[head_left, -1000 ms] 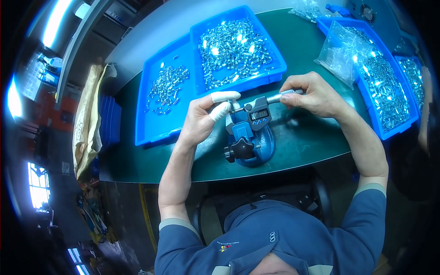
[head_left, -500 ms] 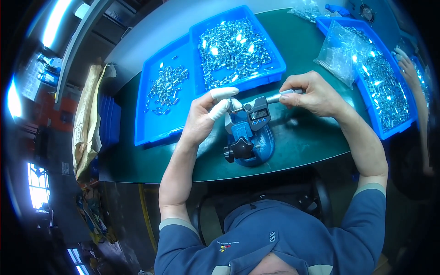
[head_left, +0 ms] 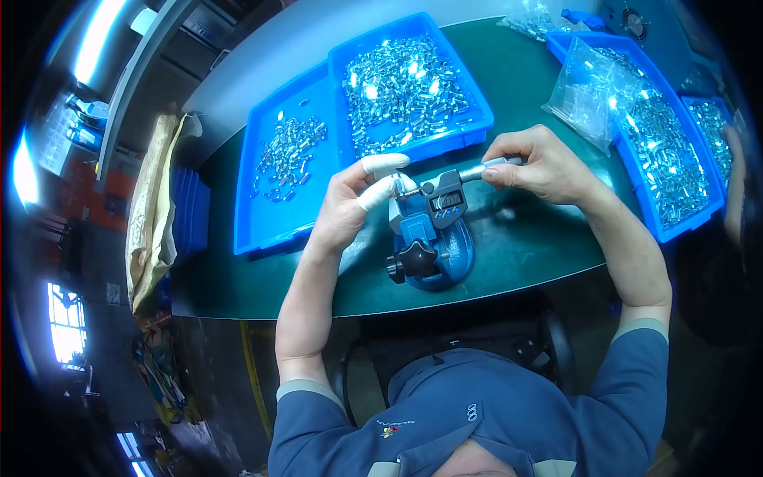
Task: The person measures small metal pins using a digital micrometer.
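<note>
A digital micrometer [head_left: 446,197] is clamped in a blue stand [head_left: 457,253] with a black knob [head_left: 417,259], near the table's front edge. My right hand [head_left: 542,168] pinches the micrometer's thimble [head_left: 489,168] between thumb and fingers. My left hand [head_left: 347,199] wears white finger cots [head_left: 381,191] on thumb and forefinger. Its fingertips close on a small shiny metal piece [head_left: 400,186] at the micrometer's measuring jaws; the fingers partly cover it, and its exact shape cannot be made out.
Beyond my hands, one blue tray [head_left: 477,131] holds a big heap of small metal cylinders; the tray to its left [head_left: 248,215] holds fewer. On the right, another blue tray [head_left: 664,232] carries more pieces and a clear plastic bag [head_left: 584,99]. Another person's arm [head_left: 734,183] shows at the far right.
My hands stay almost in place on the micrometer and the metal piece. At the far right, the other person's hand has drawn back from over the trays, uncovering more metal pieces there.
</note>
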A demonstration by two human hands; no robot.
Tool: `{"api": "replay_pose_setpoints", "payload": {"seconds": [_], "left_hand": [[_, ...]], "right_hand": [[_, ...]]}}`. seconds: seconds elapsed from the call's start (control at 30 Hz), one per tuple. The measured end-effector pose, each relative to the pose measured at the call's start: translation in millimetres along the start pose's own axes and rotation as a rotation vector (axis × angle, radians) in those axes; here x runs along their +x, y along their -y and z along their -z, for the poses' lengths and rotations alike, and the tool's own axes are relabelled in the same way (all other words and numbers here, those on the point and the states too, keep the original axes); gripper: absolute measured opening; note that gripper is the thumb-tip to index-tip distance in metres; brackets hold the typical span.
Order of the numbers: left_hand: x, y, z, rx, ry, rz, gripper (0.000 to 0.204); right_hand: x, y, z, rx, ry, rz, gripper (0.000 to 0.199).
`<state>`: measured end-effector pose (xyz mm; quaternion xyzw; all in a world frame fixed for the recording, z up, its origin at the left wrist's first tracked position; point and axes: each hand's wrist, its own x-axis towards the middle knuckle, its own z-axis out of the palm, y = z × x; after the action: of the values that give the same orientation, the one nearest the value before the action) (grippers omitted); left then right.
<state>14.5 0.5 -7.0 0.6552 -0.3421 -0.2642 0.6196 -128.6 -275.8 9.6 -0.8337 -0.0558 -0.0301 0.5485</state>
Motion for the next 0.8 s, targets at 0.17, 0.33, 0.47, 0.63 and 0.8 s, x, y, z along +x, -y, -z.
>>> {"api": "replay_pose_setpoints", "payload": {"seconds": [0.17,0.33,0.47,0.63,0.8], "left_hand": [[0.4,1.5,0.6,-0.005,-0.002,0.020,0.034],[-0.1,2.3,1.7,-0.007,-0.001,0.004,0.029],[0.4,3.6,1.6,0.007,-0.009,0.015,0.026],[-0.4,2.6,0.3,0.022,-0.044,0.018,0.026],[-0.4,1.7,-1.8,0.023,-0.054,0.007,0.026]], "right_hand": [[-0.7,-1.5,0.3,0.006,0.000,-0.004,0.026],[-2.7,0.8,1.1,-0.049,-0.027,0.055,0.029],[-2.0,-2.4,0.3,-0.018,-0.038,0.058,0.029],[-1.5,-3.7,1.5,-0.028,-0.025,0.014,0.030],[-1.5,-0.8,2.2,-0.031,-0.017,0.008,0.030]]}}
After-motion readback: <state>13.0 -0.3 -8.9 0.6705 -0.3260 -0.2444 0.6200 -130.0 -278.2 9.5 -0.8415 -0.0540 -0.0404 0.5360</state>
